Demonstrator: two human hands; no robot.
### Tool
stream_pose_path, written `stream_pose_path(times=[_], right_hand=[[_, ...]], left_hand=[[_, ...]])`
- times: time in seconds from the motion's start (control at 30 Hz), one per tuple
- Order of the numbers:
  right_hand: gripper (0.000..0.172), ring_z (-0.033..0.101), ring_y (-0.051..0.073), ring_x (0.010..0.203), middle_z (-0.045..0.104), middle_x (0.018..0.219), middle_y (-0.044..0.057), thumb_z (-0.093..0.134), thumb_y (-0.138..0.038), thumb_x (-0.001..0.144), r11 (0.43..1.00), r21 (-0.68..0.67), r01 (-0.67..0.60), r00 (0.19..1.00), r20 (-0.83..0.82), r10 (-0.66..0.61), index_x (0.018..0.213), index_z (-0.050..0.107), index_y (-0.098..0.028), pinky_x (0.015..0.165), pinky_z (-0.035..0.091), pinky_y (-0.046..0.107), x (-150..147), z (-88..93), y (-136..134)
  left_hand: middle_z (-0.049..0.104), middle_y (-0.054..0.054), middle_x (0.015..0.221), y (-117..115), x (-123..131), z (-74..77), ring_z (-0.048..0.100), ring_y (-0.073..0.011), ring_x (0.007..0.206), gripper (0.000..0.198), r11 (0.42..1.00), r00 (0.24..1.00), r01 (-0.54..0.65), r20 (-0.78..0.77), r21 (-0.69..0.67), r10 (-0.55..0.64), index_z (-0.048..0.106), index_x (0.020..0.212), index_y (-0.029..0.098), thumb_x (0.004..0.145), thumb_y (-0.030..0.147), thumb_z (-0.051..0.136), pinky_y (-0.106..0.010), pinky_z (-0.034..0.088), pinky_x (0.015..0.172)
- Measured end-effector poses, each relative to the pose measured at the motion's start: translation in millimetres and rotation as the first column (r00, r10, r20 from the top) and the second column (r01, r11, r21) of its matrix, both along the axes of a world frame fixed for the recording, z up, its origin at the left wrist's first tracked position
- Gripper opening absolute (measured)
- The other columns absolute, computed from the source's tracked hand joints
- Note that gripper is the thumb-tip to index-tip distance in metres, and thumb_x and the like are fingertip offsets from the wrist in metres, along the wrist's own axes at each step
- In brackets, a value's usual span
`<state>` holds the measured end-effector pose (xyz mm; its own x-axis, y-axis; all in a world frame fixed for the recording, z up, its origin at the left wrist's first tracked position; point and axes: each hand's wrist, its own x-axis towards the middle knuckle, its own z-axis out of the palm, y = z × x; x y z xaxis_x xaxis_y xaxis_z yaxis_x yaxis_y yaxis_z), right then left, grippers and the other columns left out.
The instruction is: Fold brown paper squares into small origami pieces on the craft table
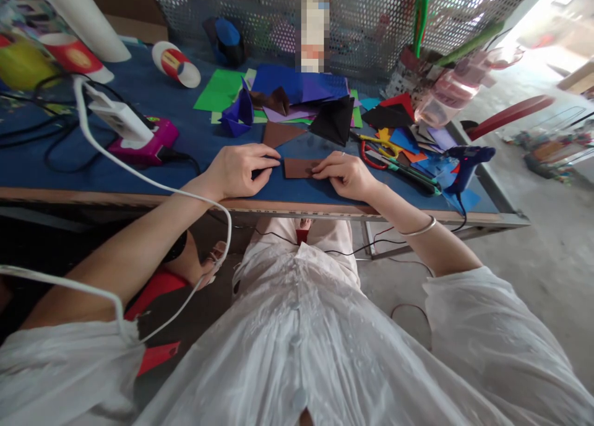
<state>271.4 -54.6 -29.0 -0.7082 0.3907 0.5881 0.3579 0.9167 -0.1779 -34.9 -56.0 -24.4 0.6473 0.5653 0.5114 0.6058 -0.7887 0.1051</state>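
A small brown rectangle of paper [297, 168], seemingly folded, lies flat on the blue tabletop near the front edge. My right hand [349, 173] grips its right end between thumb and fingertips. Just left of the paper is my left hand [245, 169], its fingers stretched out and thumb apart, holding nothing; a small gap shows between its fingertips and the paper. A brown paper triangle [281, 134] lies right behind my left fingers. Behind it are a folded black paper piece [335, 120] and a folded dark blue paper piece [237, 111].
Scissors [374, 155], a green cutter [415, 177] and a blue glue gun [468, 163] lie to the right among paper scraps. At left stands a magenta power strip [147, 142]; a white cable [153, 181] crosses over my left forearm. A perforated metal panel [260, 26] closes the back.
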Motion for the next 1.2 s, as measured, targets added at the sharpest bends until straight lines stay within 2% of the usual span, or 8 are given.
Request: stream_pose_path(times=[0.13,0.47,0.53,0.67,0.77,0.9,1.03,1.2], right_hand=[[0.040,0.075,0.023,0.096,0.080,0.103,0.009,0.047,0.001,0.077,0.999,0.033,-0.026,1.000,-0.016,0.027,0.094,0.079,-0.017,0.082,0.061,0.037,-0.4,0.8,-0.7],[0.043,0.075,0.022,0.101,0.080,0.107,0.007,0.046,0.001,0.077,1.000,-0.025,0.006,1.000,0.023,-0.006,0.097,0.079,-0.020,0.087,0.060,0.039,0.8,1.1,-1.2],[0.043,0.075,0.022,0.102,0.080,0.109,0.008,0.046,0.001,0.079,1.000,-0.019,0.016,0.999,0.034,-0.015,0.098,0.079,-0.019,0.088,0.060,0.039,1.1,1.4,-2.3],[0.038,0.075,0.023,0.099,0.080,0.107,0.009,0.048,-0.002,0.083,0.998,0.022,0.054,0.996,0.066,-0.056,0.097,0.079,-0.019,0.087,0.060,0.040,-1.5,1.4,-4.4],[0.035,0.074,0.024,0.098,0.080,0.106,0.009,0.048,-0.006,0.087,0.997,0.042,0.065,0.994,0.089,-0.069,0.098,0.079,-0.019,0.085,0.058,0.041,-7.7,1.4,-6.5],[0.036,0.071,0.023,0.099,0.079,0.109,0.010,0.046,-0.009,0.093,0.989,0.129,0.065,0.983,0.163,-0.086,0.106,0.078,-0.018,0.086,0.055,0.041,-17.1,2.6,-10.9],[0.034,0.069,0.024,0.098,0.078,0.108,0.010,0.046,-0.010,0.094,0.984,0.167,0.067,0.966,0.237,-0.106,0.103,0.077,-0.017,0.082,0.052,0.040,-18.7,4.8,-13.4],[0.034,0.069,0.023,0.096,0.078,0.106,0.010,0.045,-0.007,0.093,0.974,0.206,0.093,0.960,0.240,-0.143,0.099,0.077,-0.016,0.080,0.052,0.038,-8.4,4.2,-13.7]], left_hand=[[0.078,-0.004,0.121,0.9,0.2,-0.7,0.075,-0.0248,0.107,0.034,1.000,1.000,0.002,0.003,0.007,-0.002,0.079,0.106,0.024,0.094,0.032,0.049,-0.036,0.062,0.085],[0.076,-0.008,0.123,-0.7,0.0,2.0,0.073,-0.0248,0.112,0.037,1.000,1.000,0.001,-0.012,-0.015,-0.001,0.078,0.113,0.019,0.096,0.031,0.047,-0.035,0.060,0.093],[0.074,-0.010,0.128,-1.2,0.0,4.2,0.070,-0.0254,0.118,0.037,0.999,0.999,0.047,0.005,-0.007,-0.047,0.075,0.119,0.017,0.097,0.030,0.048,-0.038,0.058,0.100],[0.063,-0.015,0.145,-2.9,6.8,7.1,0.056,-0.0280,0.139,0.043,0.970,0.971,0.239,-0.021,-0.037,-0.240,0.062,0.139,0.013,0.102,0.030,0.049,-0.046,0.046,0.117],[0.067,-0.018,0.138,-6.9,19.1,6.5,0.060,-0.0290,0.133,0.045,0.948,0.945,0.313,-0.087,-0.055,-0.317,0.062,0.138,0.010,0.105,0.035,0.047,-0.047,0.050,0.113],[0.070,-0.023,0.124,-17.3,34.8,6.5,0.067,-0.0327,0.116,0.054,0.969,0.947,0.246,-0.205,-0.026,-0.246,0.068,0.127,0.003,0.106,0.043,0.040,-0.047,0.057,0.100],[0.072,-0.024,0.112,-27.4,43.2,8.9,0.067,-0.0348,0.108,0.061,0.981,0.937,0.186,-0.309,0.053,-0.161,0.070,0.120,-0.002,0.106,0.048,0.037,-0.047,0.058,0.094],[0.073,-0.021,0.103,-30.6,46.0,11.3,0.067,-0.0331,0.101,0.062,0.981,0.926,0.167,-0.357,0.096,-0.122,0.074,0.112,0.003,0.106,0.051,0.036,-0.045,0.059,0.087]])
